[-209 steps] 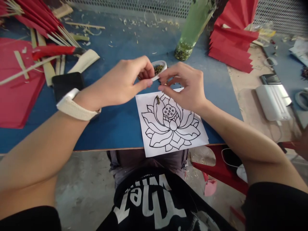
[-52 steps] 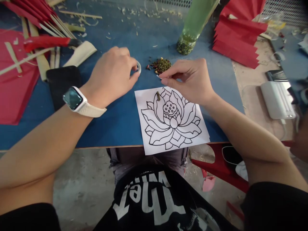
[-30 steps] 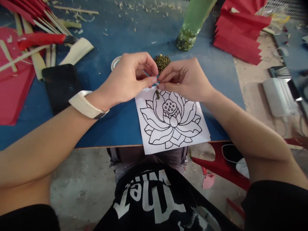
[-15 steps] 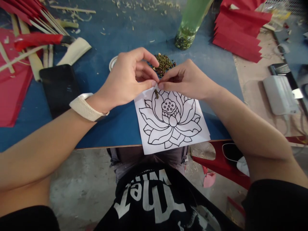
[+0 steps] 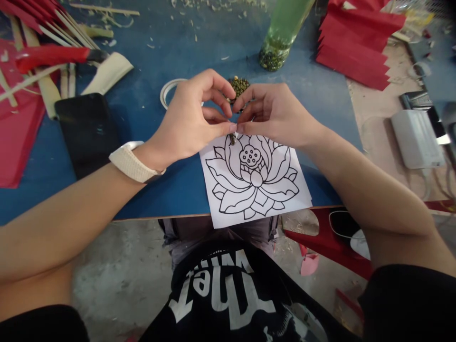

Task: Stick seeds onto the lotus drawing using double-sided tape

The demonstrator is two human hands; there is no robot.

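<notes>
A white sheet with a black-line lotus drawing (image 5: 256, 199) lies over the table's near edge. A short row of small dark green beans (image 5: 232, 138) sits on an upper left petal. My left hand (image 5: 195, 111) hovers over the sheet's top edge, its curved fingers apart from its thumb. Opposite it, my right hand (image 5: 278, 111) has its index finger raised off the thumb. Both thumb tips meet just above the bean row; nothing shows between finger and thumb in either hand. Right behind the fingers is a pile of beans (image 5: 239, 88), partly hidden.
A white ring-shaped roll (image 5: 164, 95) lies behind my left hand. Farther left are a black phone (image 5: 87, 133), a red-handled tool (image 5: 53, 57) and wooden strips. A greenish bottle (image 5: 281, 42) stands at the back, with folded red paper (image 5: 352, 47) and a white charger (image 5: 416, 137) rightward.
The fingers of my right hand have lifted away from its thumb, and the two thumbs have come together. More of the white ring shows. The sheet has hardly moved.
</notes>
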